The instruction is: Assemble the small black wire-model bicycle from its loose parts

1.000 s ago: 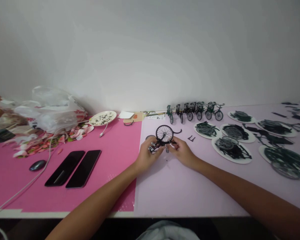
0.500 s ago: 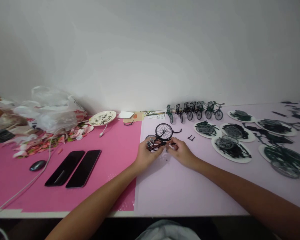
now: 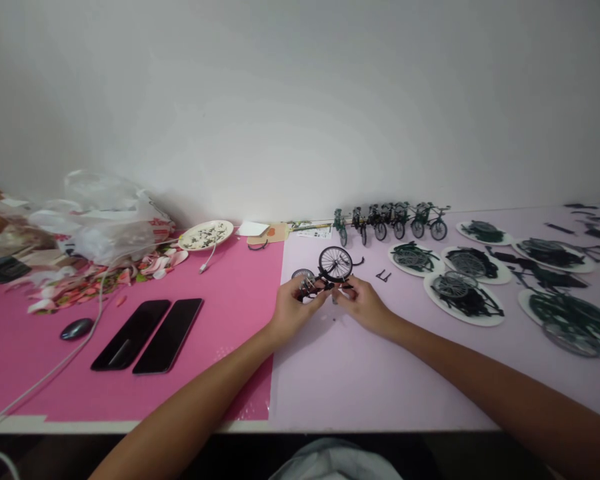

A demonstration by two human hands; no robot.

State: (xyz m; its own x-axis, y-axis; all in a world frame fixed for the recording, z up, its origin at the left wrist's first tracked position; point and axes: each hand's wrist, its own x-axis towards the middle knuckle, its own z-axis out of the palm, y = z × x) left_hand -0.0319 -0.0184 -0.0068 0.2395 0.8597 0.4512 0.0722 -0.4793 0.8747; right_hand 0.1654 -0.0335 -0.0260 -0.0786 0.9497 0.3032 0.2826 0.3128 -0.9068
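A black model bicycle (image 3: pixel 335 265) is tilted up between my hands over the lilac part of the table, its large spoked wheel raised. My left hand (image 3: pixel 294 308) is closed around the frame, beside the other wheel and a silvery part. The fingers of my right hand (image 3: pixel 361 303) pinch low on the bicycle, under the raised wheel; the exact spot is hidden by the fingertips. A thin curved black piece (image 3: pixel 365 263) shows just beyond the wheel. Right of it, a small black forked part (image 3: pixel 383 275) lies on the table.
Several finished model bicycles (image 3: pixel 418 223) stand along the wall. White plates (image 3: pixel 495 320) with bicycle parts fill the right side. Left are two phones (image 3: pixel 166 337), a mouse (image 3: pixel 77 329), a white cable (image 3: pixel 99 313), petals, plastic bags (image 3: pixel 113 220) and a plate of small pieces (image 3: pixel 224 229).
The raised wheel has shifted slightly to the right and looks turned a little. Both hands keep nearly the same place and grip on the bicycle.
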